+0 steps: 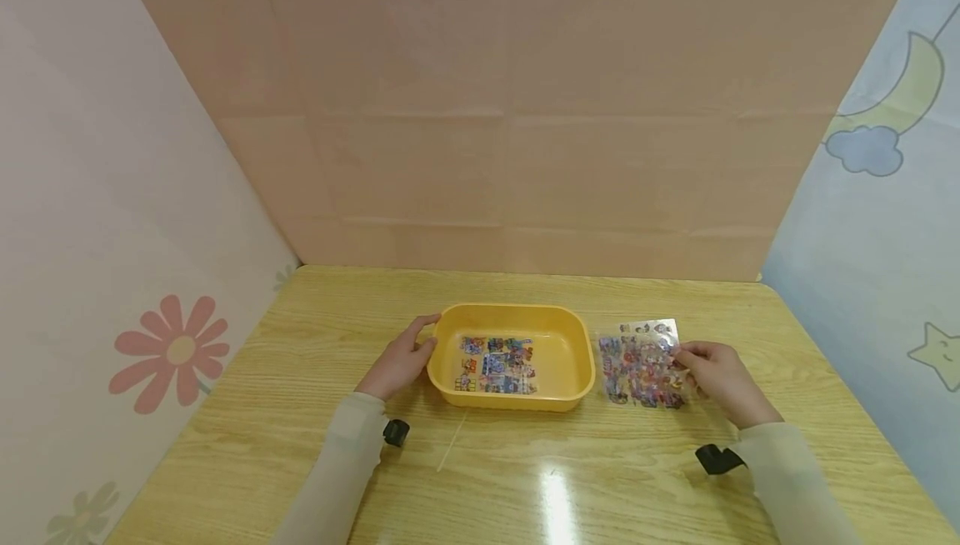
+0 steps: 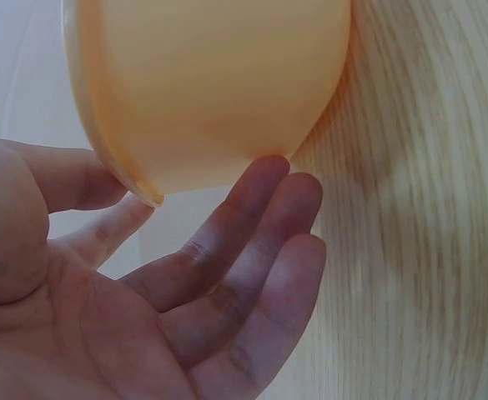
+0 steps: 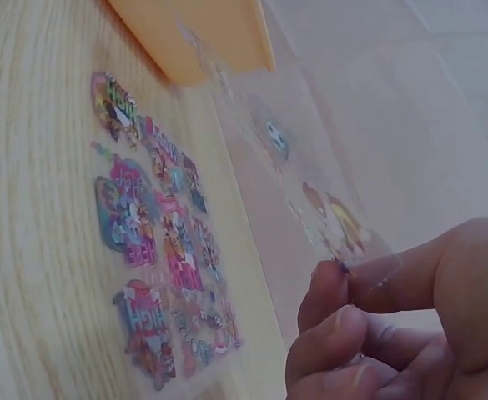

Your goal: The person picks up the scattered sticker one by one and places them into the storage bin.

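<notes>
In the head view, my left hand [image 1: 397, 364] touches the left end of the yellow bin [image 1: 566, 397]. Up close, thumb and forefinger of the left hand [image 2: 177, 267] meet the bin's rim [image 2: 89, 125], while the other fingers extend loosely by its outer wall. Inside the bin lies a clear sticker sheet [image 1: 495, 367] with colourful prints. Right of the bin, my right hand [image 1: 722, 377] pinches the edge of another clear sheet [image 1: 660, 330]. The right wrist view has this sheet [image 3: 314, 200] raised between thumb and fingers, above a printed sheet [image 3: 173, 258] on the table.
The bin stands on a wood-grain table [image 1: 300, 445]. A plain tan backdrop [image 1: 510, 112] rises behind it, with decorated panels on both sides. A thin pale strip [image 1: 452, 442] lies in front of the bin.
</notes>
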Motion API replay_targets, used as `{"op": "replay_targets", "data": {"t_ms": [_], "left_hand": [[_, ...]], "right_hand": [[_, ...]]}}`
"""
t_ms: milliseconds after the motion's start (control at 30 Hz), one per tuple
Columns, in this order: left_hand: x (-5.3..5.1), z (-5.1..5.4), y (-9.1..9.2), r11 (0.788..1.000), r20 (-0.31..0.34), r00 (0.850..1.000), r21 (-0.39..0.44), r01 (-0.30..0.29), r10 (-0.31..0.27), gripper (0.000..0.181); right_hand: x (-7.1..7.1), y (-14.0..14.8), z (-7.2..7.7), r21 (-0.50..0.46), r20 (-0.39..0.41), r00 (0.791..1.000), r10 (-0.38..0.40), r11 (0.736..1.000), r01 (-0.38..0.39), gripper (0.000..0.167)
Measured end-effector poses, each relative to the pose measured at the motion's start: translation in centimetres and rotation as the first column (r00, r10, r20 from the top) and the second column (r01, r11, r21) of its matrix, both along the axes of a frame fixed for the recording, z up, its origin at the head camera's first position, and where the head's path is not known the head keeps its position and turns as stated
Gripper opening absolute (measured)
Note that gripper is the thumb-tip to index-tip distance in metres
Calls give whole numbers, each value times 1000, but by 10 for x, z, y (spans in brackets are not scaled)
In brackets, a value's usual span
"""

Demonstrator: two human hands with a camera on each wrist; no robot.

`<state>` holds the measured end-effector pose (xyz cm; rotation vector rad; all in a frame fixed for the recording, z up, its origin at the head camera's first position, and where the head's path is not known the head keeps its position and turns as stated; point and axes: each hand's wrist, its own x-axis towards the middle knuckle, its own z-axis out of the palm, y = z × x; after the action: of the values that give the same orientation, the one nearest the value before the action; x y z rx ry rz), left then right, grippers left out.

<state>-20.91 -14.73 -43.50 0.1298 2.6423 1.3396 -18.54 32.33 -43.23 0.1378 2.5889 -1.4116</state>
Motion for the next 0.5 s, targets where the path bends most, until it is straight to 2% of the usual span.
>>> {"op": "replay_targets", "data": {"t_ms": [500], "left_hand": [[-1,0,1,1000,-3,1000,-8,-9,9,47]], "right_hand": [[2,1,13,-22,-36,999,9,1000,-10,51]]}}
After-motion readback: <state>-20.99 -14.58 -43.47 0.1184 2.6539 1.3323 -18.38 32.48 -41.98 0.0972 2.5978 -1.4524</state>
